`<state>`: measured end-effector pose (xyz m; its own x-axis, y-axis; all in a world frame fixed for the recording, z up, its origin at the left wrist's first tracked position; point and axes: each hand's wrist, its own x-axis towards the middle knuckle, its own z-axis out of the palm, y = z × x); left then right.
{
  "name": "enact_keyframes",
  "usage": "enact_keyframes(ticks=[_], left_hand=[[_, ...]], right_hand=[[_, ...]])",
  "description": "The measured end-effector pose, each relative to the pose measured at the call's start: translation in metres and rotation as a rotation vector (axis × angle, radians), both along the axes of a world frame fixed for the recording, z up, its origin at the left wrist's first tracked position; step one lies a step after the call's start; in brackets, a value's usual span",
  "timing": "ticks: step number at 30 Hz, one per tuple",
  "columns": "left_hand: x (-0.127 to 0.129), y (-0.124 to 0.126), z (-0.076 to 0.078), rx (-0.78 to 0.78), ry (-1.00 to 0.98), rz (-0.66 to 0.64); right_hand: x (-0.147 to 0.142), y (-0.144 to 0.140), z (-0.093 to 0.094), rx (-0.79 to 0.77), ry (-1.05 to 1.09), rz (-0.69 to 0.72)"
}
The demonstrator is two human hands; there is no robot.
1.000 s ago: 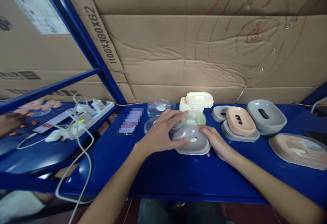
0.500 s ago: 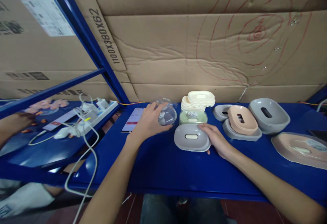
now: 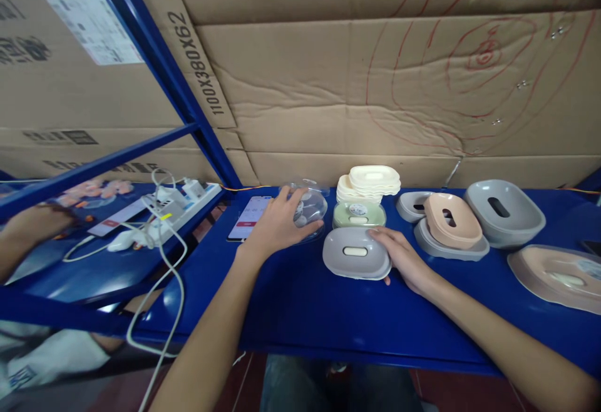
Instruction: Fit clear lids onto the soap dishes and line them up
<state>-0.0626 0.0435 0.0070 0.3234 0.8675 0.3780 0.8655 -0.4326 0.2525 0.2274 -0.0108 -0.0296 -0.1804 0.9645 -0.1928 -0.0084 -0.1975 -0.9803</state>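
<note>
My right hand (image 3: 406, 262) grips the right edge of a grey soap dish (image 3: 340, 262), with the fingers on its top rim and a fingertip showing below. A pale oval insert fills the slot in this dish's middle. My left hand (image 3: 279, 224) rests at several clear plastic covers (image 3: 317, 206), fingers spread and thumb apart on their near side; part of the covers is hidden by the hand. Behind the grey dish sits a pale green soap dish (image 3: 370, 213) with a round label. Farther back is a stack of cream oval trays (image 3: 375, 177).
On the right are a pink soap dish (image 3: 457, 228), a larger grey dish (image 3: 521, 218) and a covered pink dish (image 3: 539, 271). A phone (image 3: 241, 227) lies left of my left hand. White cables (image 3: 176, 287) hang at the left, near another person's hand (image 3: 40, 221).
The view has shifted slightly, so things appear a little farther right. My left thumb has moved slightly up along the clear covers. My right hand keeps its hold on the grey soap dish.
</note>
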Motion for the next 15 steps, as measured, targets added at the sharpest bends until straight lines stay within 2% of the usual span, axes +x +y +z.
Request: enact_keyframes(ticks=[7, 10, 15], left_hand=[[0.006, -0.002, -0.005, 0.069, 0.010, -0.037], [0.009, -0.003, -0.006, 0.073, -0.008, -0.027], [0.012, -0.005, -0.004, 0.071, 0.084, 0.015]], right_hand=[[0.000, -0.001, -0.001, 0.006, -0.016, -0.005], [0.000, -0.001, -0.002, 0.012, -0.016, -0.002], [0.000, 0.000, -0.003, 0.002, -0.025, -0.014]])
